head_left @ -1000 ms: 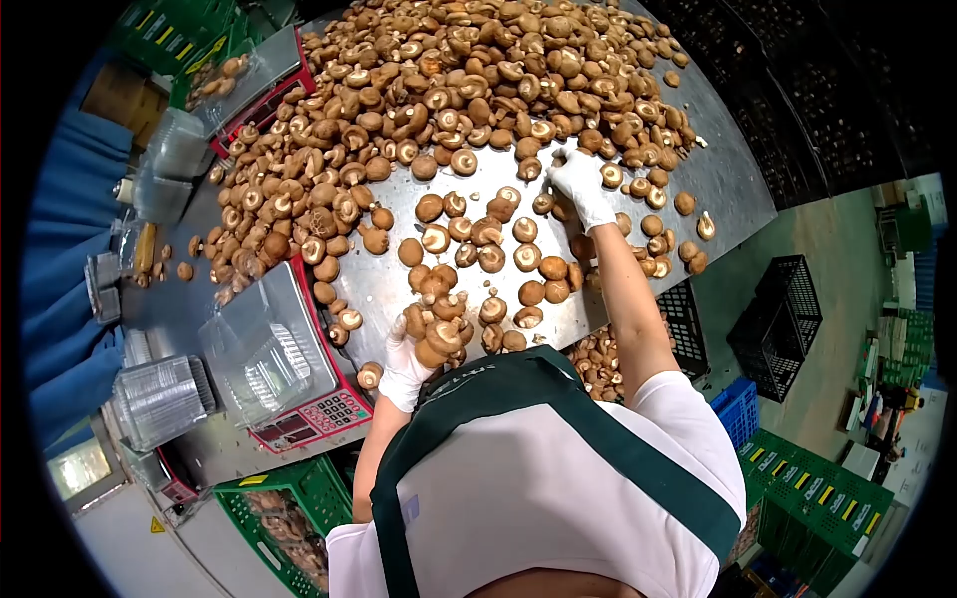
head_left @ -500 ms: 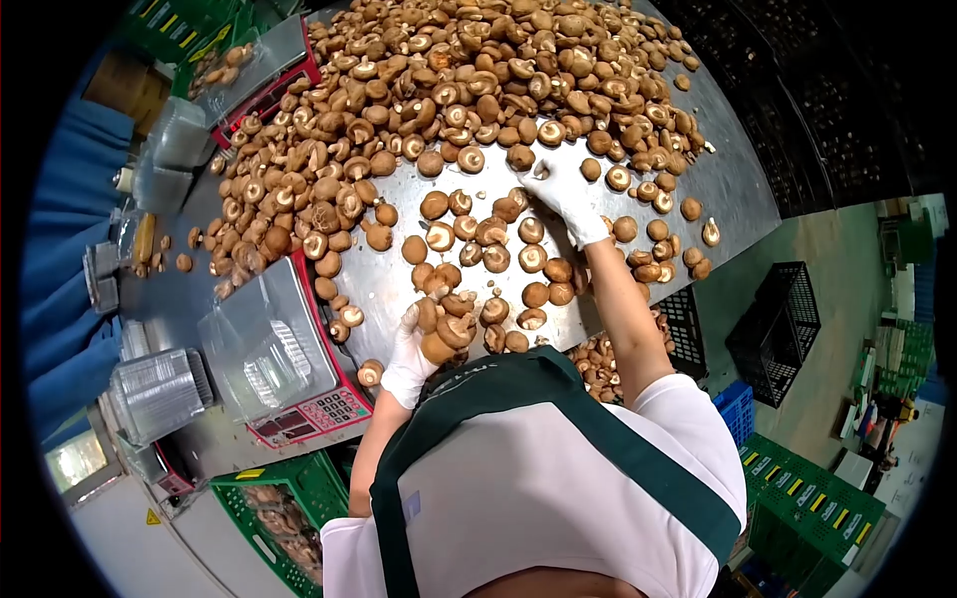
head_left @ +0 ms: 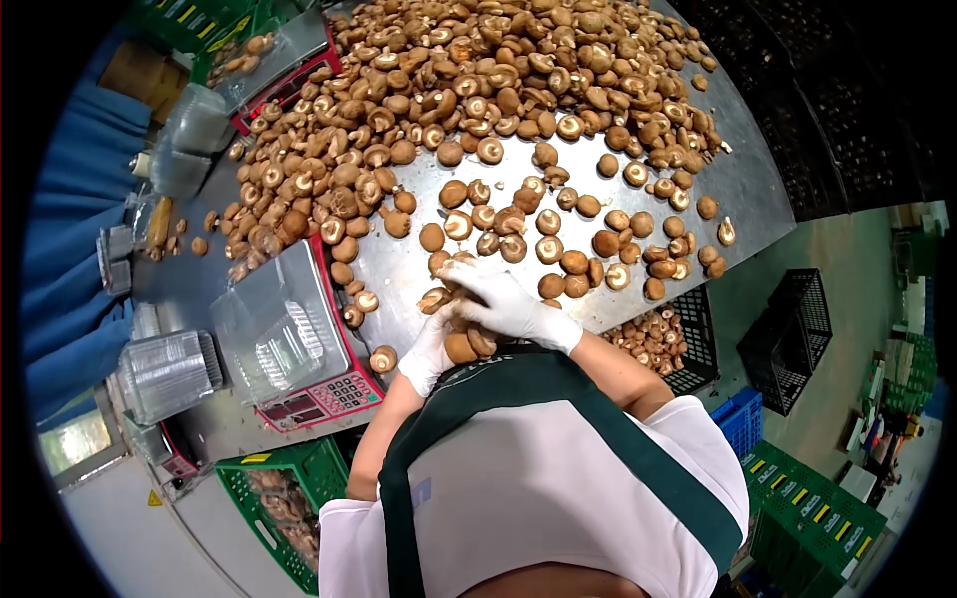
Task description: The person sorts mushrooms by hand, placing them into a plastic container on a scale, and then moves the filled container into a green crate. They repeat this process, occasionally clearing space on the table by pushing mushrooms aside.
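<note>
My left hand (head_left: 430, 349), in a white glove, is wrapped round several brown mushrooms (head_left: 466, 346) close to the apron. From the right, my gloved right hand (head_left: 506, 301) reaches over the same bunch, its fingers bent against the mushrooms and partly touching the left hand. What lies beneath the right palm is hidden. Just beyond both hands, loose mushrooms (head_left: 512, 248) lie spread on the metal table (head_left: 399, 267), some caps up, some stems up. A large heap of mushrooms (head_left: 478, 75) covers the far side.
A red scale (head_left: 344, 394) bearing clear plastic trays (head_left: 269, 329) stands left of my hands. More clear containers (head_left: 169, 374) are farther left. Green crates (head_left: 284, 508) sit below the table edge; black crates (head_left: 788, 334) and a blue crate (head_left: 739, 419) are at the right.
My right hand has come back from the far mushrooms to the left hand and now lies over the held bunch. The view has shifted slightly, moving the table contents rightward.
</note>
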Tool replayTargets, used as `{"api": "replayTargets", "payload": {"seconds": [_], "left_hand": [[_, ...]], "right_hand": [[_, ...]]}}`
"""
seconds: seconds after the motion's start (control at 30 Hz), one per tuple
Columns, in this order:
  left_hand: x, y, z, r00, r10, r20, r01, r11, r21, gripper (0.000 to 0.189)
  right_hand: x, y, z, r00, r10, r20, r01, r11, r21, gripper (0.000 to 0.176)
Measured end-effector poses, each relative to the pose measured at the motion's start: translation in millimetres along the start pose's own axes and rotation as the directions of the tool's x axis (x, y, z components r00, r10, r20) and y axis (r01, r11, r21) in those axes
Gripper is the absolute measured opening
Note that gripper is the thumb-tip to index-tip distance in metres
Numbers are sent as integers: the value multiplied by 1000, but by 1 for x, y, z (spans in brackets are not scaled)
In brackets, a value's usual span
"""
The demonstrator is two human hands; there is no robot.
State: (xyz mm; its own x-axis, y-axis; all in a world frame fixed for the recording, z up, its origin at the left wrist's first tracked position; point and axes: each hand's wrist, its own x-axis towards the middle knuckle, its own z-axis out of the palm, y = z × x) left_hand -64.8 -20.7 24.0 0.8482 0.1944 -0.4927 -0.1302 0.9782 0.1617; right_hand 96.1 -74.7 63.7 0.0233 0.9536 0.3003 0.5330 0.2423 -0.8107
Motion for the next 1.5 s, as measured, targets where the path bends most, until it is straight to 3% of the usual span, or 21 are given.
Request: {"api": "replayTargets", "payload": {"seconds": [0.03,0.1,0.2,0.23,0.27,0.33,0.4,0.47,0.5,0.57,0.7,0.77,0.83,0.9,0.93,1.0,1.07,1.17,1.3,1.4,1.5], "left_hand": [[-2,1,-2,1000,3,30,-2,1000,-11,56],[-3,6,-9,999,-37,25,38,998,-58,58],[-16,17,-7,990,140,34,-142,989,49,55],[-28,23,7,972,232,-25,-228,967,111,54],[-47,31,34,936,336,-101,-308,925,224,55],[-83,56,52,784,618,-66,-508,699,504,59],[-124,84,52,579,813,-60,-552,445,705,62],[-165,110,38,320,948,-11,-405,147,902,60],[-183,122,27,279,960,8,-346,93,933,63],[-199,133,-2,64,991,120,-114,-112,987,67],[-209,136,-38,216,966,143,295,-204,934,60],[-198,131,-36,156,959,238,513,-284,810,56],[-187,133,-33,110,947,303,493,-317,810,50],[-171,138,-22,-34,941,338,296,-314,902,43],[-158,136,1,-38,933,357,322,-326,889,37],[-125,140,21,17,927,374,200,-369,907,33],[-82,140,51,170,953,250,75,-266,961,39],[-10,166,46,393,892,222,263,-340,903,73],[63,189,29,439,883,169,598,-427,678,78],[86,187,3,498,805,323,573,-584,575,52],[89,141,-17,450,743,495,493,-669,557,31]], "right_hand": [[0,2,2,993,117,19,-118,965,235,43],[-1,5,4,973,223,-54,-192,920,342,42],[4,4,-8,859,512,-8,-454,767,453,41],[6,5,-13,908,397,-134,-344,889,302,40],[5,11,-16,895,429,-119,-382,878,289,40],[3,13,-24,862,498,-95,-449,837,313,39],[-1,21,-31,849,517,-106,-469,831,301,37],[-2,29,-38,840,533,-108,-502,836,223,35],[0,32,-41,841,531,-106,-505,840,200,35],[6,39,-47,833,543,-109,-522,835,173,34],[37,63,-63,825,523,-215,-518,851,83,32],[59,86,-70,801,513,-309,-538,843,2,32],[84,110,-76,822,402,-404,-508,838,-199,37],[108,117,-82,769,509,-387,-639,633,-437,42],[118,123,-82,761,556,-335,-645,595,-479,44],[132,145,-74,750,623,-222,-616,535,-578,58],[134,160,-56,759,616,-210,-583,500,-640,60],[128,151,-47,781,538,-317,-605,526,-598,59],[102,152,-51,756,570,-323,-653,617,-439,57],[81,143,-64,735,574,-361,-678,631,-376,60],[52,138,-72,755,530,-385,-654,651,-385,59]]}}
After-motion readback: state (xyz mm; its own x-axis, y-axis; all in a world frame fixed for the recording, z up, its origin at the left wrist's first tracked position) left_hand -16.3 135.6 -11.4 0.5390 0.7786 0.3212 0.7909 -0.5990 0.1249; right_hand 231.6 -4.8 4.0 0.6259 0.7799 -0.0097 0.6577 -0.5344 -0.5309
